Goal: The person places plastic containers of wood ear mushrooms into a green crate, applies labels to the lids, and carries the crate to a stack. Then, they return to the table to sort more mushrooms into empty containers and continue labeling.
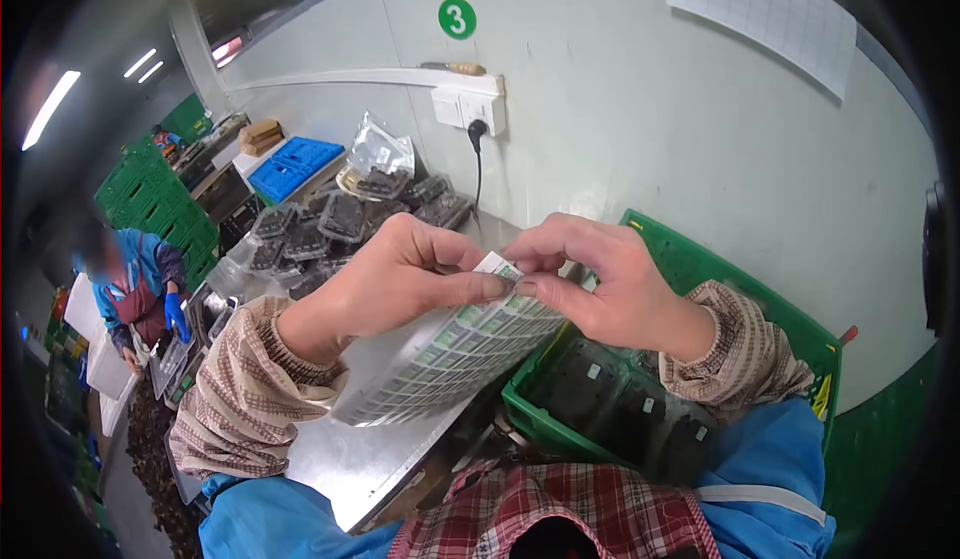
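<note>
A curved sheet of labels (450,364), printed in green and white rows, hangs in front of me above the metal table. My left hand (400,269) pinches its upper corner between thumb and fingers. Close beside it, my right hand (605,274) is closed in a pinch at the same corner, thumb tip near the left thumb. Whether a single label is lifted between the fingertips is too small to tell. Below my right hand stands a green crate (540,424) holding clear-lidded packs of dark contents (575,374), some with a small white label.
Clear plastic packs (343,217) of dark contents are heaped on the metal table (345,469) by the wall. A plug (477,134) with a black cord sits in a wall socket. At left, a co-worker (135,289) with a blue glove works near stacked green crates (150,194).
</note>
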Tool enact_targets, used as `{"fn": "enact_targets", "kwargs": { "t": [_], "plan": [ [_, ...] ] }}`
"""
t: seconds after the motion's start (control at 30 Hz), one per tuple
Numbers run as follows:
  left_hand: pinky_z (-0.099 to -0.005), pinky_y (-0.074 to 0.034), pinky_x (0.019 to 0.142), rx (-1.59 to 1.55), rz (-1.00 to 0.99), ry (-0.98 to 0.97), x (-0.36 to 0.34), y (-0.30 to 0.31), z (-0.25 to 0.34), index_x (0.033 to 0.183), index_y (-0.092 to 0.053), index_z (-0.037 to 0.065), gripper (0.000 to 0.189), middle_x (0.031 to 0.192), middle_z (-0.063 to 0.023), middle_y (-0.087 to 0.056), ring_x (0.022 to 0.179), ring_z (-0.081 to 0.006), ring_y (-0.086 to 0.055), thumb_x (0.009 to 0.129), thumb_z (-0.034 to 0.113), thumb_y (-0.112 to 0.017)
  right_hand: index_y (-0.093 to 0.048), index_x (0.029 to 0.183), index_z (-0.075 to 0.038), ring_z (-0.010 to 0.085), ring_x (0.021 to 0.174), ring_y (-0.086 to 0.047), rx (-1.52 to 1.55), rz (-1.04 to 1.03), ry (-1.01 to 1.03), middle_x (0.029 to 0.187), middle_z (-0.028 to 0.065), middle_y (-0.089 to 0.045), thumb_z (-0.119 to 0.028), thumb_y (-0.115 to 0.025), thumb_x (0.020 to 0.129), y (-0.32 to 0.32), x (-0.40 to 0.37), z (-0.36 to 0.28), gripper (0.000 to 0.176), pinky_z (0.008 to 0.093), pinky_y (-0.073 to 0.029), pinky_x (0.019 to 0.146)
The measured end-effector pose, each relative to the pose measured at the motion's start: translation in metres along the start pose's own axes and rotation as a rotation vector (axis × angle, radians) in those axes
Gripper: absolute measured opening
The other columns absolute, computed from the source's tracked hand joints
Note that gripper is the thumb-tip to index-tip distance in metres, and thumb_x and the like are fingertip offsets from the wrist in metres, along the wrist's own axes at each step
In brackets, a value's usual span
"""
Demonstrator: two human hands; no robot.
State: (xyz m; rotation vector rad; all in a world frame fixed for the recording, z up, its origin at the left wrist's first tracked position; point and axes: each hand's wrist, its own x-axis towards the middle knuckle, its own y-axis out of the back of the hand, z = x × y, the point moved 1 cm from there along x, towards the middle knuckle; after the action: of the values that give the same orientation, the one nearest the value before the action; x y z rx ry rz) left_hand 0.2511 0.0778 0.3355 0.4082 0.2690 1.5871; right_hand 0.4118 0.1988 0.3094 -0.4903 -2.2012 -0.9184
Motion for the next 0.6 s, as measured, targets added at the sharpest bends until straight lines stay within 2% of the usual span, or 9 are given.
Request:
{"fn": "enact_targets", "kwargs": {
  "t": [0.07, 0.2, 0.33, 0.6],
  "plan": [
    [-0.0215, -0.040, 0.057, -0.067, -0.016, 0.045, -0.002, -0.007, -0.003, 0.089, -0.065, -0.004, 0.017, 0.069, 0.0019, -0.059, 0.064, -0.0029, -0.047, 0.083, 0.012, -0.062, -0.057, 0.097, 0.000, 0.0161, 0.069, -0.058, 0.023, -0.013, -0.049, 0.083, 0.0085, -0.057, 0.007, -0.059, 0.073, 0.000, -0.004, 0.004, 0.025, 0.0261, -0.048, 0.061],
    [-0.0207, -0.040, 0.059, -0.161, -0.055, 0.110, -0.003, -0.012, -0.012, 0.094, -0.063, -0.005, 0.021, 0.074, 0.0005, -0.060, 0.069, -0.0034, -0.049, 0.087, 0.014, -0.056, -0.061, 0.096, 0.001, 0.0173, 0.066, -0.056, -0.045, -0.003, -0.009, 0.077, 0.0091, -0.058, 0.007, -0.061, 0.072, -0.004, -0.008, 0.009, 0.025, 0.0267, -0.045, 0.058],
    [-0.0205, -0.040, 0.059, -0.099, -0.052, 0.090, 0.001, -0.012, -0.019, 0.091, -0.064, -0.004, 0.022, 0.074, 0.0004, -0.060, 0.069, -0.0035, -0.049, 0.088, 0.015, -0.055, -0.060, 0.097, -0.001, 0.0226, 0.062, -0.054, -0.104, -0.008, 0.061, 0.076, 0.0105, -0.053, 0.006, -0.061, 0.070, -0.004, -0.013, 0.017, 0.028, 0.0308, -0.044, 0.054],
    [-0.0192, -0.042, 0.063, -0.179, 0.037, 0.114, 0.004, -0.025, -0.025, 0.090, -0.064, -0.004, 0.021, 0.075, -0.0007, -0.061, 0.070, -0.0044, -0.051, 0.087, 0.016, -0.057, -0.059, 0.090, 0.000, 0.0240, 0.061, -0.055, -0.128, 0.012, 0.039, 0.076, 0.0099, -0.054, 0.000, -0.067, 0.067, -0.003, -0.023, 0.019, 0.024, 0.0323, -0.044, 0.053]
  ]
}}
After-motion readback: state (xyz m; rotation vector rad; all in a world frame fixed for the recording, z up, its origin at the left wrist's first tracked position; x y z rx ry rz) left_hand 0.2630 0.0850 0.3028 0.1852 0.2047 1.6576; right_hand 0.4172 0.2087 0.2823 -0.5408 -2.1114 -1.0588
